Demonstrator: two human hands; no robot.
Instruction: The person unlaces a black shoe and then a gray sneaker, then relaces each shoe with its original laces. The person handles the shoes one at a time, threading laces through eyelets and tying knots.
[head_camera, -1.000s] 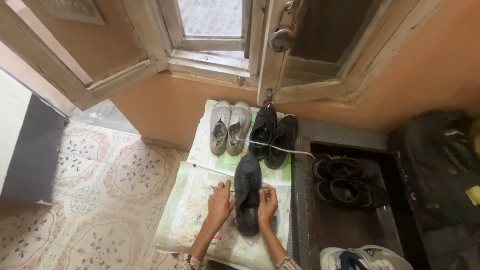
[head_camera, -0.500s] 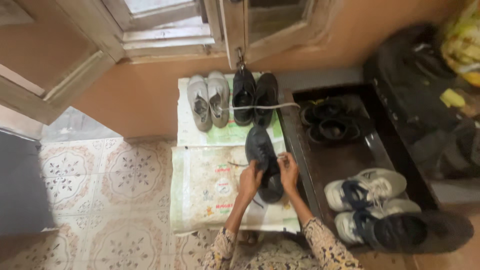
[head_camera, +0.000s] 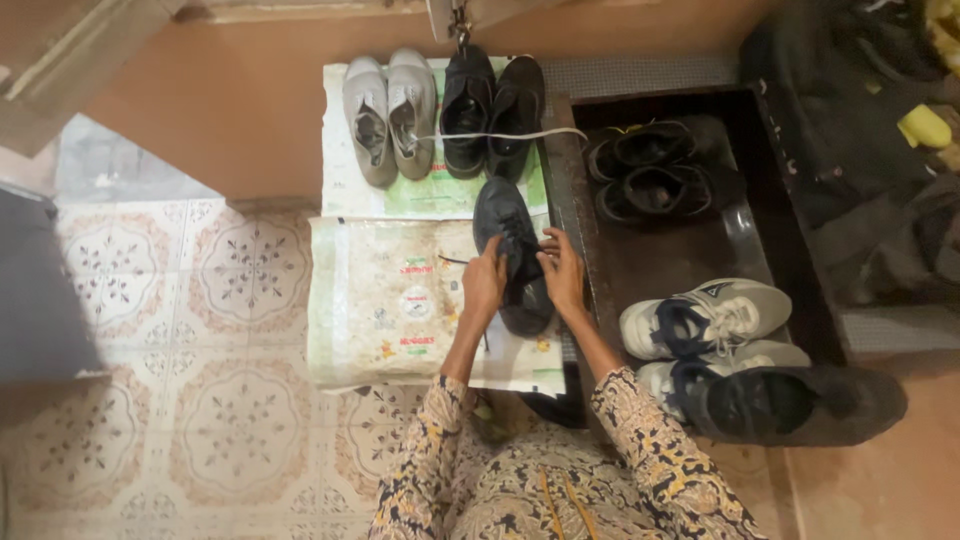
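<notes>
A single black lace-up shoe (head_camera: 508, 250) lies on a printed plastic sheet (head_camera: 380, 300) on the floor, toe pointing away from me. My left hand (head_camera: 484, 283) pinches its lace on the left side. My right hand (head_camera: 562, 272) pinches the lace on the right side. A loose lace end sticks out to the left of the shoe. Both patterned sleeves show at the bottom of the view.
A grey pair of shoes (head_camera: 388, 112) and a black pair (head_camera: 492, 105) stand by the orange wall, a white lace across them. A dark tray (head_camera: 690, 255) on the right holds black shoes (head_camera: 650, 170), grey-and-blue sneakers (head_camera: 705, 320) and a dark slipper (head_camera: 790, 405). Patterned tiles lie left.
The view has tilted down, so the window has left the frame and the sneakers have come in. Both hands stay on the black shoe's laces, shifting slightly.
</notes>
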